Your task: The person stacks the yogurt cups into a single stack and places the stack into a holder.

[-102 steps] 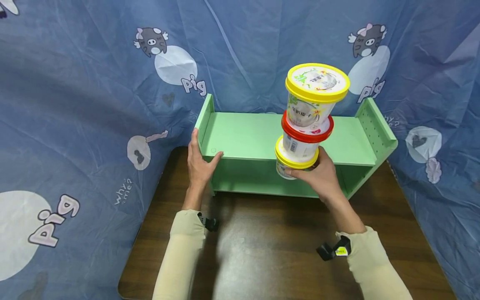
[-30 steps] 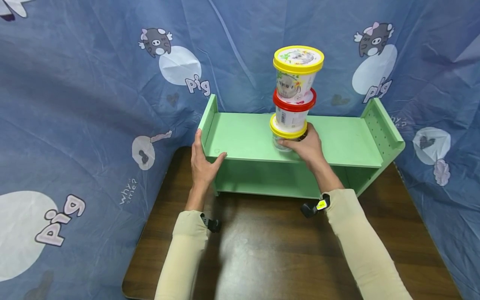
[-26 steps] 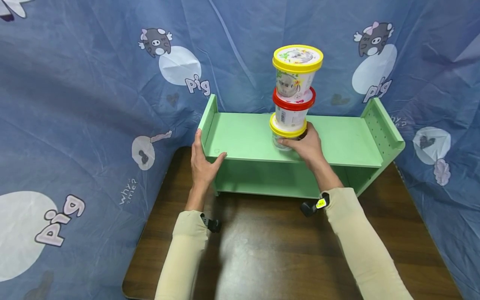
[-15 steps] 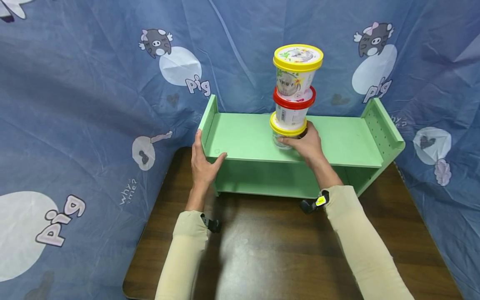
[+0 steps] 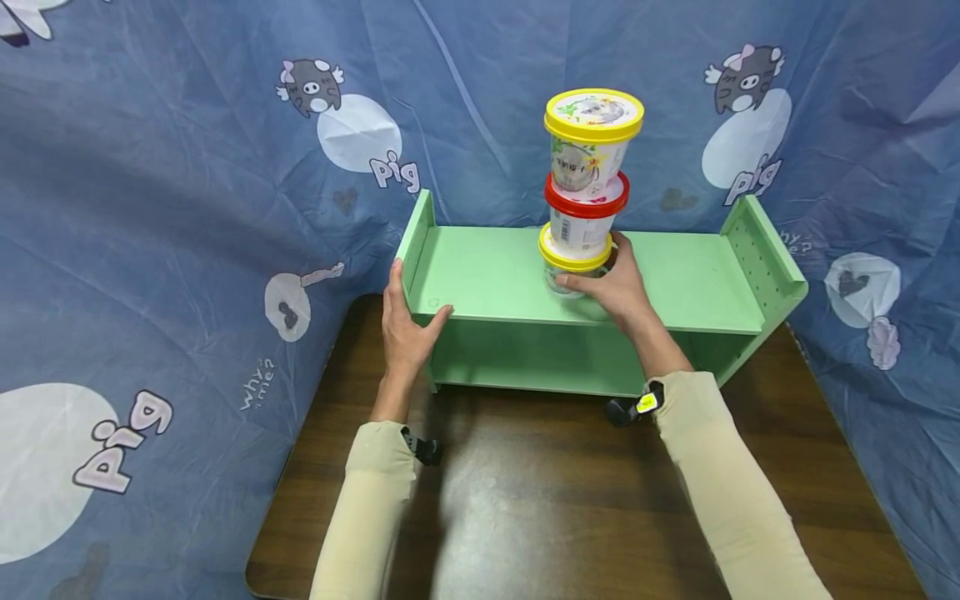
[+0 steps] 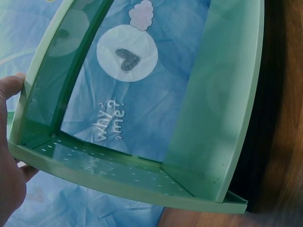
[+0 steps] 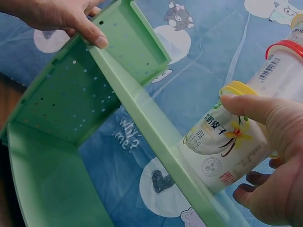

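Observation:
A stack of three lidded tubs stands on the upper board of a small green shelf (image 5: 487, 267). At the bottom is a yellow-lidded tub (image 7: 222, 137), in the middle a red-lidded tub (image 5: 581, 229), and on top another yellow-lidded tub (image 5: 588, 162). My right hand (image 5: 626, 287) surrounds the bottom tub loosely; its thumb lies over the tub near the lid, and its fingertips (image 7: 242, 195) show beside the tub with a gap. My left hand (image 5: 405, 333) holds the shelf's left front corner, thumb on the board's front edge, fingers along the side panel.
The shelf stands at the back of a dark brown wooden table (image 5: 510, 492). Its lower level (image 5: 517, 358) lies beneath the board, and a right side panel (image 5: 761, 258) rises at the far end. A blue printed cloth (image 5: 187, 208) hangs behind and around the table.
The stack went from in front of the shelf up and back onto its upper board. Lately my right hand has loosened and shifted slightly right while the tubs stay put. My left hand keeps its hold.

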Motion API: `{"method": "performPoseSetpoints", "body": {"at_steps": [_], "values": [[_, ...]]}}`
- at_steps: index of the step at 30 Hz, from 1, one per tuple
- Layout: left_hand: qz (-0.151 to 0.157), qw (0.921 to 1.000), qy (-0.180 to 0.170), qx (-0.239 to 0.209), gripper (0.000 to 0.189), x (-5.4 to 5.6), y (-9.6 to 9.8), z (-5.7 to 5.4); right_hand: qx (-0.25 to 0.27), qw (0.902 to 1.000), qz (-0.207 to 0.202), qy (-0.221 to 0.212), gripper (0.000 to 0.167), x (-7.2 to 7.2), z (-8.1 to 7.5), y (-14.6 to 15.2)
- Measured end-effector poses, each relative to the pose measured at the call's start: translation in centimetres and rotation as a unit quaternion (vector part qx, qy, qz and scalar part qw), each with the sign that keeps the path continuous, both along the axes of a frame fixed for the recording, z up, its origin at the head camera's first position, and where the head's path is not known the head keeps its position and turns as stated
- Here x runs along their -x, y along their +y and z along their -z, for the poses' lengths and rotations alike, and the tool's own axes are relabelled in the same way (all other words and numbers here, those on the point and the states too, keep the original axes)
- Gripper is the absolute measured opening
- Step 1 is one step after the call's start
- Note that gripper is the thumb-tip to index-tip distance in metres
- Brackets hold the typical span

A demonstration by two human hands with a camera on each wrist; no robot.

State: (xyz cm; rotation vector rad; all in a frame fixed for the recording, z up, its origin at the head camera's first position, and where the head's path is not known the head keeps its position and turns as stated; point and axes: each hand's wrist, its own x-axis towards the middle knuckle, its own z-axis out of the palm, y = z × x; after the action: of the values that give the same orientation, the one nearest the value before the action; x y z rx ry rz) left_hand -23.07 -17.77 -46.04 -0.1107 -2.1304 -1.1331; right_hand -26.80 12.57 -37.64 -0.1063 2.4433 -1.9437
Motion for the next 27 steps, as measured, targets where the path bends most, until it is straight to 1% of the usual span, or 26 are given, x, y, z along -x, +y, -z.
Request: {"method": "performPoseSetpoints", "body": {"at_steps": [7, 14, 20, 27], "values": [[0.002, 1.0000, -0.005, 0.000, 0.098, -0.1, 0.1, 0.0, -0.042, 0.9991, -0.006, 0.011, 0.109, -1.0, -0.2, 0.3], [0.001, 1.0000, -0.008, -0.002, 0.098, -0.1, 0.0, 0.1, -0.078, 0.9969, 0.011, 0.005, 0.111, -1.9, -0.4, 0.8], [0.001, 1.0000, -0.002, -0.002, 0.097, 0.0, 0.0, 0.1, -0.082, 0.9965, 0.013, 0.009, 0.112, -2.9, -0.7, 1.2], [0.002, 1.0000, -0.003, -0.002, 0.098, -0.1, -0.1, 0.0, -0.096, 0.9947, 0.011, 0.034, 0.109, -4.3, -0.3, 1.7]]}}
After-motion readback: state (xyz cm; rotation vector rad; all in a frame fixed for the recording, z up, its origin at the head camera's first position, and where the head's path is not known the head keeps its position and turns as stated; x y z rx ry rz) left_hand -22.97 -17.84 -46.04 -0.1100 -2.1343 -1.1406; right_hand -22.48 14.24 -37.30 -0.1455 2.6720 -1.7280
